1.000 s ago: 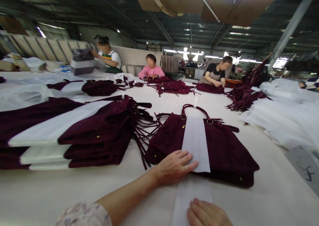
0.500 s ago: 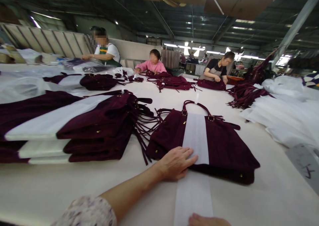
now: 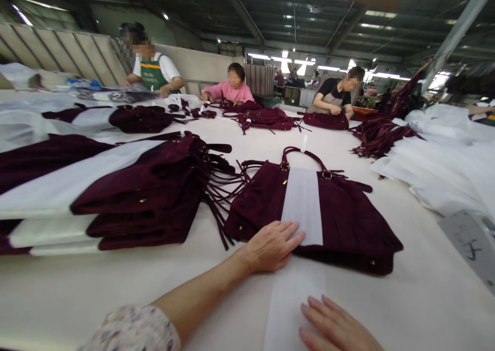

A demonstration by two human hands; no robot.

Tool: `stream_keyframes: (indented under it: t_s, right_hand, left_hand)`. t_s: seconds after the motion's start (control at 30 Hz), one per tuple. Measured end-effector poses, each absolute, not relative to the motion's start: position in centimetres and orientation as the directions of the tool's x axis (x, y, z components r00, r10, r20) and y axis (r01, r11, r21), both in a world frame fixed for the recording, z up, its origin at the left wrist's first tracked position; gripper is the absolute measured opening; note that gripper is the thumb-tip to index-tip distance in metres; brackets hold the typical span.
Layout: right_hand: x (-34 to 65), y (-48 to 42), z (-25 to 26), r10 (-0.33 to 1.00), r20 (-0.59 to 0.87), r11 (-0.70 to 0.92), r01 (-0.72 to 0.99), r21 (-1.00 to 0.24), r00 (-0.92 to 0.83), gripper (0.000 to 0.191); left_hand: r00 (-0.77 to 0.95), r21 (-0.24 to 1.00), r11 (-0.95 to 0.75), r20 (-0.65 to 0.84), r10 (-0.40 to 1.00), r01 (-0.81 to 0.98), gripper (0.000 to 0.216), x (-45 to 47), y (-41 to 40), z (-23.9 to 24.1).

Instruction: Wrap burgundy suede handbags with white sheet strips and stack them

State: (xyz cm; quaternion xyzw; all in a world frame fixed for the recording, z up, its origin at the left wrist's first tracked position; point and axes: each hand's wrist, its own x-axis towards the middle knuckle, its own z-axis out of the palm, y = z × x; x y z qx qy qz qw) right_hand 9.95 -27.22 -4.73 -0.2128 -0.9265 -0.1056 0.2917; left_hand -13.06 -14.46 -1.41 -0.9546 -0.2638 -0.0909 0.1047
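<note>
- Nearest the camera, the right hand (image 3: 336,328) lies flat, palm down, on the near end of a white paper strip (image 3: 302,206), its fingers (image 3: 323,310) straight and slightly spread, pinching nothing.
- Just beyond, the left hand (image 3: 270,247) rests palm down where the strip climbs onto the near edge of a maroon handbag (image 3: 348,227); its fingers are extended and close together, their tips on the strip, gripping nothing.
- The strip runs straight away from the person, from the table (image 3: 96,284) up over the middle of the handbag to the handle end.
- The handbag lies flat near the middle of the table, long axis pointing away from the person, bottom edge nearest, looped handle (image 3: 301,152) at the far end, fringe tassels (image 3: 228,191) trailing to the left.
- Left of it sits a stack of maroon bags (image 3: 154,196), each banded with white paper.
- To the right lies a heap of white wrapping sheets (image 3: 444,170).
- The table is wide and off-white.
- At its far side three other people (image 3: 232,85) work on more maroon bags (image 3: 266,119).
- Overhead is a dark factory roof with strip lights (image 3: 294,61) and a slanted steel column (image 3: 452,36).
</note>
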Motion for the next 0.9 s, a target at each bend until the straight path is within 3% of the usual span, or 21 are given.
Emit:
stream_keyframes:
  t_s: [0.07, 0.37, 0.57, 0.63, 0.77, 0.9]
  right_hand:
    - [11.0, -26.1, -5.3, 0.364, 0.587, 0.855, 0.509, 0.096, -0.723, 0.035]
    - [14.1, -23.8, -5.7, 0.499, 0.618, 0.827, 0.547, -0.131, -0.608, 0.034]
    - [16.5, -25.5, -8.2, 0.389, 0.667, 0.863, 0.504, -0.023, -0.636, 0.032]
    - [16.3, -26.2, -9.0, 0.428, 0.659, 0.836, 0.548, -0.029, -0.619, 0.034]
    - [15.9, -26.0, -8.6, 0.636, 0.560, 0.685, 0.723, -0.092, -0.531, 0.044]
    - [16.1, -24.4, -7.3, 0.578, 0.562, 0.733, 0.679, -0.038, -0.592, 0.038]
  left_hand:
    - [0.846, -0.184, -0.835, 0.249, 0.471, 0.519, 0.051, -13.1, -14.4, -1.8]
    - [0.855, -0.324, -0.795, 0.275, 0.439, 0.513, 0.027, -9.7, -13.2, -1.8]
    - [0.865, -0.372, -0.790, 0.332, 0.376, 0.487, 0.028, -6.8, -13.9, -2.9]
    - [0.855, -0.376, -0.781, 0.360, 0.373, 0.499, 0.029, -7.0, -14.3, -3.3]
    - [0.830, -0.325, -0.776, 0.356, 0.430, 0.541, 0.031, -7.3, -15.0, -3.6]
    - [0.824, -0.281, -0.780, 0.298, 0.482, 0.559, 0.030, -6.8, -15.5, -3.5]
